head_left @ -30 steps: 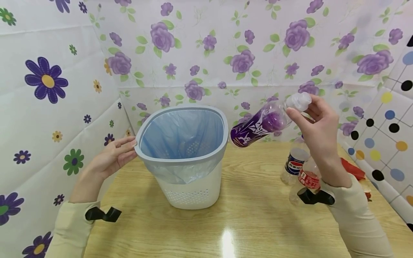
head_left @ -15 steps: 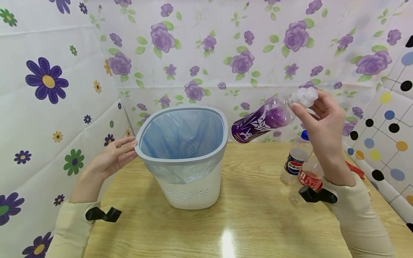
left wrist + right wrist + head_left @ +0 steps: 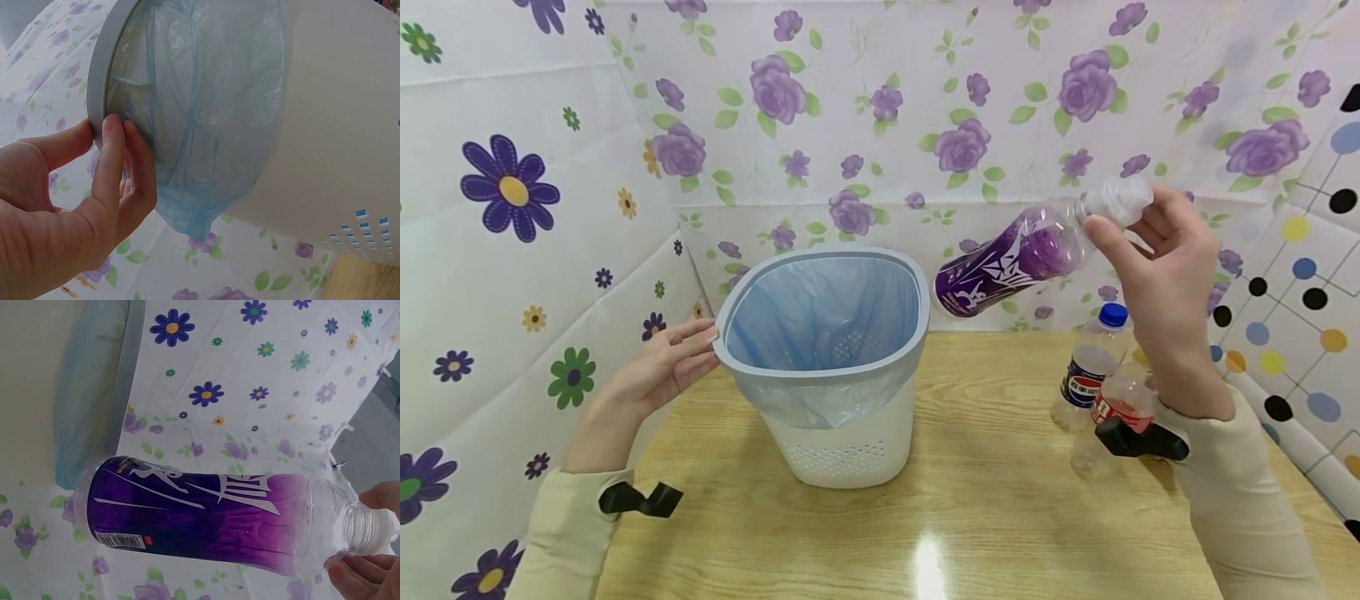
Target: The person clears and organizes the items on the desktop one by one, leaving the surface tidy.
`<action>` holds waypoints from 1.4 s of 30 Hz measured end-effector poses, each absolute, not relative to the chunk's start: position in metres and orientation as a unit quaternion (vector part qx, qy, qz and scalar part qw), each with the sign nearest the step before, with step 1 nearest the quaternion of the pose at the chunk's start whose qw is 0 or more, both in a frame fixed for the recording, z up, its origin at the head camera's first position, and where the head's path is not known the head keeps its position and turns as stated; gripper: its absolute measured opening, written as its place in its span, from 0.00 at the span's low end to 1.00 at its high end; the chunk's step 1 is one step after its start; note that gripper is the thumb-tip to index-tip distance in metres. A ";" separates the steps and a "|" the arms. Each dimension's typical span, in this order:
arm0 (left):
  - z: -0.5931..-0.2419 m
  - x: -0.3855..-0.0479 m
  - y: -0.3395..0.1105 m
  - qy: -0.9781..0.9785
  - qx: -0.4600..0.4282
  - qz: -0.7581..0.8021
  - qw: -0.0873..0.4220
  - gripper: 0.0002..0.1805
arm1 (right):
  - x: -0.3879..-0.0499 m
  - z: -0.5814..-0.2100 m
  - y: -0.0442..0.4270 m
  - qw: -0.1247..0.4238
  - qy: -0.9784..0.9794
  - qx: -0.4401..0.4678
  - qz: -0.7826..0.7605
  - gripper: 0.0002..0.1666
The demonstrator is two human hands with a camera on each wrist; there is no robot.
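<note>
A white trash bin (image 3: 850, 450) with a grey rim and a blue plastic bag (image 3: 820, 308) lining it stands on the table. My left hand (image 3: 658, 367) pinches the bin's rim (image 3: 97, 81) at its left side, thumb on one face and fingers on the other. To the right of the bin, my right hand (image 3: 1172, 267) grips a clear bottle with a purple label (image 3: 1000, 262) by its white cap and neck. In the air the bottle tilts, its base lower and pointing left at the bin's rim. The right wrist view shows the bottle's label (image 3: 187, 512) whole.
At the table's right stand a Pepsi bottle (image 3: 1086, 375) with a blue cap and a red-labelled bottle (image 3: 1120, 408), partly hidden by my right forearm. Flowered cloth (image 3: 887, 150) hangs behind and at the left; dotted cloth (image 3: 1315, 333) is at the right. The wooden table (image 3: 985, 500) lies below.
My right hand has moved a little up and to the right with the bottle, which lies somewhat flatter. More of the Pepsi bottle's blue cap shows. My left hand stays on the rim.
</note>
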State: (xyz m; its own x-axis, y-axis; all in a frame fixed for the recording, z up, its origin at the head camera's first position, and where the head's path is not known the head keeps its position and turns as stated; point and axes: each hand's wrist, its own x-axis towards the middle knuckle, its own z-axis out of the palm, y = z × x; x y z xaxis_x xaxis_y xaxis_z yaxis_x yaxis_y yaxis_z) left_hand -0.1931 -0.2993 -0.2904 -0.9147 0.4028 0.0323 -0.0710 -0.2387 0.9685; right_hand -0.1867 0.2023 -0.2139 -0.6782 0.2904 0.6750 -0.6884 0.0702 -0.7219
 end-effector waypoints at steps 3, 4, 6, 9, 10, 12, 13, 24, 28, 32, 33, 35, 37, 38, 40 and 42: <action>-0.290 -0.193 -0.299 0.595 0.141 0.777 0.153 0.14 | -0.187 -0.207 0.200 0.371 -0.624 0.171 0.667 0.23; -0.290 -0.193 -0.299 0.592 0.143 0.778 0.154 0.14 | -0.187 -0.205 0.199 0.372 -0.622 0.174 0.667 0.23; -0.291 -0.193 -0.299 0.587 0.146 0.781 0.156 0.14 | -0.187 -0.201 0.198 0.373 -0.620 0.179 0.667 0.23; -0.291 -0.193 -0.299 0.589 0.146 0.780 0.155 0.14 | -0.186 -0.195 0.195 0.373 -0.612 0.184 0.673 0.24; -0.291 -0.193 -0.299 0.591 0.145 0.779 0.154 0.13 | -0.186 -0.193 0.194 0.371 -0.610 0.187 0.675 0.24; -0.291 -0.193 -0.299 0.593 0.142 0.777 0.153 0.13 | -0.187 -0.189 0.191 0.368 -0.610 0.196 0.674 0.24; -0.291 -0.194 -0.299 0.595 0.142 0.777 0.153 0.13 | -0.187 -0.186 0.189 0.365 -0.613 0.199 0.672 0.24; -0.290 -0.193 -0.299 0.594 0.141 0.777 0.154 0.14 | -0.192 -0.164 0.161 0.378 -0.637 0.281 0.610 0.20; -0.290 -0.193 -0.299 0.598 0.135 0.776 0.151 0.13 | -0.193 -0.165 0.149 0.371 -0.648 0.315 0.586 0.19; -0.290 -0.192 -0.299 0.598 0.134 0.775 0.153 0.13 | -0.195 -0.167 0.137 0.345 -0.674 0.329 0.565 0.21; -0.290 -0.192 -0.299 0.597 0.135 0.776 0.154 0.13 | -0.195 -0.168 0.135 0.334 -0.682 0.329 0.561 0.22; -0.290 -0.193 -0.299 0.593 0.137 0.778 0.156 0.13 | -0.195 -0.169 0.129 0.314 -0.699 0.328 0.553 0.23; -0.290 -0.193 -0.299 0.590 0.140 0.779 0.156 0.13 | -0.195 -0.170 0.124 0.297 -0.714 0.327 0.543 0.25; -0.290 -0.193 -0.299 0.589 0.141 0.780 0.156 0.13 | -0.195 -0.171 0.121 0.288 -0.717 0.330 0.542 0.25; -0.291 -0.193 -0.299 0.587 0.144 0.781 0.157 0.14 | -0.195 -0.174 0.117 0.275 -0.722 0.338 0.537 0.26; -0.291 -0.194 -0.300 0.585 0.147 0.782 0.158 0.14 | -0.196 -0.176 0.113 0.263 -0.725 0.345 0.535 0.26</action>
State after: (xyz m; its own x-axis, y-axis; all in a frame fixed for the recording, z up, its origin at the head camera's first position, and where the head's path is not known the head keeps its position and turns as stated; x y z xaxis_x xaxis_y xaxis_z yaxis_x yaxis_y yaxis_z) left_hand -0.1937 -0.2997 -0.2913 -0.9070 0.4188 0.0448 -0.0753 -0.2658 0.9611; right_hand -0.1961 0.1130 -0.1762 -0.6231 -0.2190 0.7509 -0.7821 0.1903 -0.5934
